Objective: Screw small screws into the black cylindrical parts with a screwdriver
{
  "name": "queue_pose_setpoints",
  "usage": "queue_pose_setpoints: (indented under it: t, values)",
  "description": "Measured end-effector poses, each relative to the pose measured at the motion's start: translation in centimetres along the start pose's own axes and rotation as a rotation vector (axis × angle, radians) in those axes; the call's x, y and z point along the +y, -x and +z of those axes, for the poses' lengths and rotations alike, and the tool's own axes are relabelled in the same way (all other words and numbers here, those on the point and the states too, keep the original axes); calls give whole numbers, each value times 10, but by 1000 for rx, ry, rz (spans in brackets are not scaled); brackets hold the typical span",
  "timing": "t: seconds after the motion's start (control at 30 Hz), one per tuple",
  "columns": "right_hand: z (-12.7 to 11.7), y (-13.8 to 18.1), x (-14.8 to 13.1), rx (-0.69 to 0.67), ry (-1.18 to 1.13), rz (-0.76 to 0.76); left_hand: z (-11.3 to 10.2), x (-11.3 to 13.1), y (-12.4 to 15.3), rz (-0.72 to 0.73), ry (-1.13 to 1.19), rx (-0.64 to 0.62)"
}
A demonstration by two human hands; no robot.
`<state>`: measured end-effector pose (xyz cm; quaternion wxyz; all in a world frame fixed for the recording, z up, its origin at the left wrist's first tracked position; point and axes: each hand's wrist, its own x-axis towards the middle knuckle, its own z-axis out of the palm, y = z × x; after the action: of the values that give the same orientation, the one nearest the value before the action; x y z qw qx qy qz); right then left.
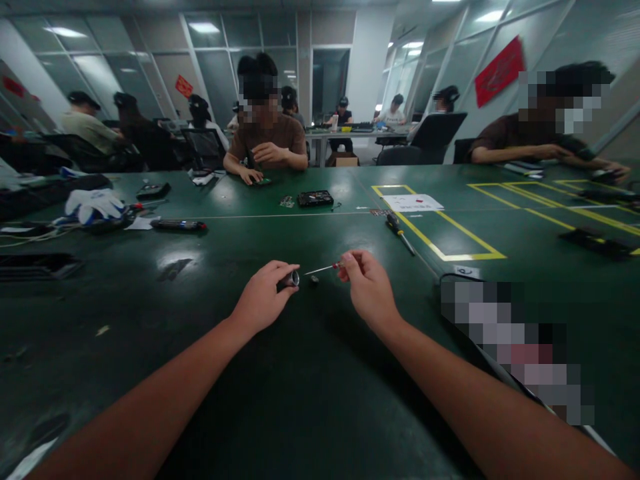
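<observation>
My left hand (265, 291) is closed around a short dark cylinder (291, 279) with a metallic, hollow-looking end turned to the right. Between the fingertips of my right hand (367, 285) is a small screwdriver (323, 269) with a thin shaft and a reddish handle, mostly covered by the fingers. Its tip points left and stops just short of the cylinder's open end. On the green table just below the shaft lies a small dark piece (314, 280), too small to name.
A larger screwdriver (400, 232) lies beyond my right hand, near yellow tape outlines (473, 257). White gloves (95, 205) and a dark pen-shaped tool (179, 225) are at left. A black device (315, 198) sits ahead, before a seated person (270, 143). A blurred-out flat object lies right.
</observation>
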<state>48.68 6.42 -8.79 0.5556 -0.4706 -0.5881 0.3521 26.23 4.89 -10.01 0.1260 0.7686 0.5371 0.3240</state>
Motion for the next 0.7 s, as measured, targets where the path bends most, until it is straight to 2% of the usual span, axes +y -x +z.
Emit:
queue_pose_setpoints:
  t: [0.27, 0.4, 0.6, 0.7]
  values:
    - [-3, -6, -3, 155, -163, 0, -3, 6, 0, 9, -27, -70]
    - [-5, -6, -7, 186, -172, -46, -1, 8, -2, 32, -102, -137]
    - [-9, -13, 0, 228, -166, -17, 6, 11, -14, 4, -206, -297]
    - [-10, -16, 5, 230, -172, -9, 16, 16, -24, -24, -247, -311]
